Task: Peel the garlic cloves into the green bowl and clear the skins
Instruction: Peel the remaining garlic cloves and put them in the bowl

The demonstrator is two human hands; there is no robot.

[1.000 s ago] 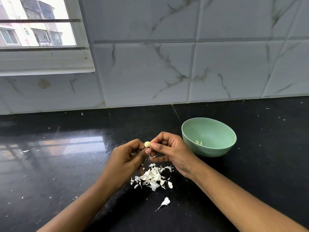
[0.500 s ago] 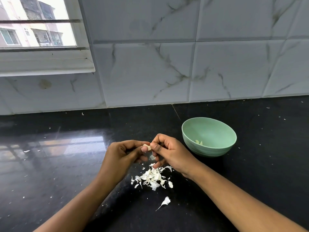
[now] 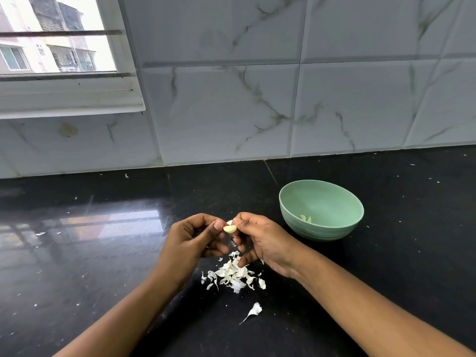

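I pinch a garlic clove (image 3: 229, 229) between my left hand (image 3: 192, 244) and right hand (image 3: 262, 243), above the skins (image 3: 233, 274); it lies roughly level, left to right. My fingers hide its ends.

A pale garlic clove (image 3: 229, 229) is pinched between the left hand (image 3: 192, 243) and right hand (image 3: 262, 243), above a heap of white papery skins (image 3: 233, 275) on the black table (image 3: 103, 266). One loose skin (image 3: 253, 311) lies nearer. The green bowl (image 3: 322, 230) stands upright to the right, holding a few pale pieces (image 3: 305, 218).
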